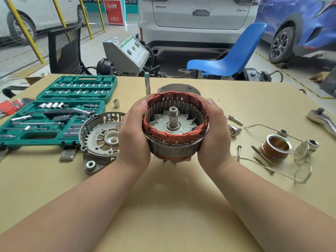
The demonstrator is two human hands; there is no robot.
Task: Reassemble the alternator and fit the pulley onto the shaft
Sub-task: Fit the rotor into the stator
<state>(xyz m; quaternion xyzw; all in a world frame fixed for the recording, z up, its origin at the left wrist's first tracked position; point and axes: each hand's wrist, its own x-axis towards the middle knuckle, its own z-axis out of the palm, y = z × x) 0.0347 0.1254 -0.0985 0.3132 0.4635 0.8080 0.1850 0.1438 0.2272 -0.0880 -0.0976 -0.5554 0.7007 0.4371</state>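
Green plastic socket case is lying open at 9 o'clock on the tan table. Grey cast-aluminium end housing is resting just beside the left hand. Both hands are cupping the copper-wound steel stator ring, fingers curled round its sides; the right hand is gripping opposite. Steel rotor shaft is standing inside. Grooved brass-coloured pulley is waiting at 3 o'clock. Risk: tilting the stack could let the rotor slip out or scrape the windings.
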